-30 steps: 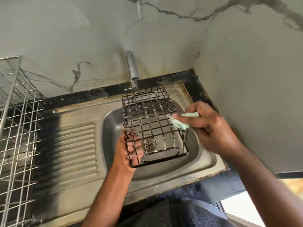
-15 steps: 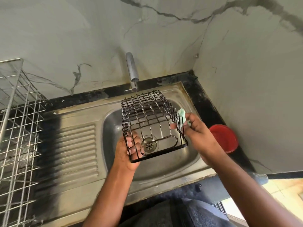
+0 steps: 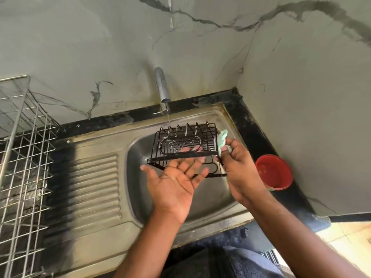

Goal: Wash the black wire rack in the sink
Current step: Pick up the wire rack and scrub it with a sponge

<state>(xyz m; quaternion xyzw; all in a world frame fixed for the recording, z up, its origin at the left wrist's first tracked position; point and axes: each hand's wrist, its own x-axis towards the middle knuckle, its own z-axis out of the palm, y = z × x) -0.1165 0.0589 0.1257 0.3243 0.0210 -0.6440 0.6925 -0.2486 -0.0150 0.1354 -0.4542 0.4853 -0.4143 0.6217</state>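
Note:
The black wire rack [image 3: 186,143] hangs over the steel sink [image 3: 138,157], tilted, under a thin stream from the tap [image 3: 162,89]. My right hand [image 3: 239,169] grips the rack's right corner and also pinches a pale green cloth [image 3: 223,139] against it. My left hand [image 3: 176,181] is palm up with fingers spread just below the rack's front edge, holding nothing; its fingertips touch or nearly touch the wires.
A red bowl [image 3: 275,171] stands on the black counter to the right of the sink. A tall silver wire dish rack [image 3: 22,157] fills the left side. The ribbed drainboard [image 3: 96,185] lies between them. Marble walls close the back and the right.
My left hand let go of the rack and opened beneath it. The rack turned over and now hangs from my right hand, closer to the tap.

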